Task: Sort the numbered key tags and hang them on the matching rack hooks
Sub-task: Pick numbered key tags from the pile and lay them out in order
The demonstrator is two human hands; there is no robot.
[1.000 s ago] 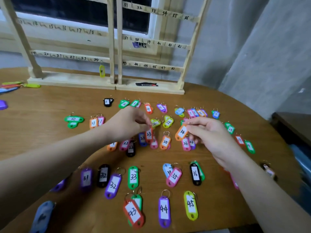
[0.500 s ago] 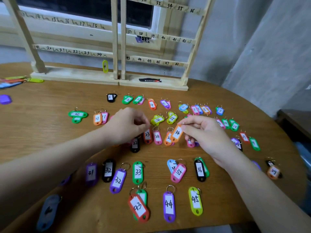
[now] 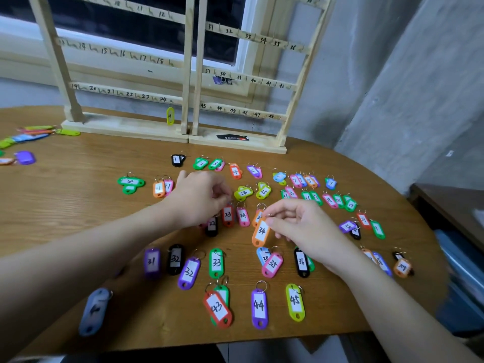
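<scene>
Since a moment ago the orange tag marked 34 (image 3: 261, 231) has dropped lower and toward the person, dangling by its ring from the pinching fingers of the right hand (image 3: 301, 226), just above the gap in the thirties row. The left hand (image 3: 201, 197) stays curled over the twenties row beside it; whether it grips a tag I cannot tell. Sorting looks well along, with tags in numbered rows around both hands, but hanging has barely begun: beyond the hands the wooden rack (image 3: 191, 74) carries only a yellow tag (image 3: 170, 116) and one near 38. The round wooden table (image 3: 65, 205) stands against a grey wall under a dark window.
</scene>
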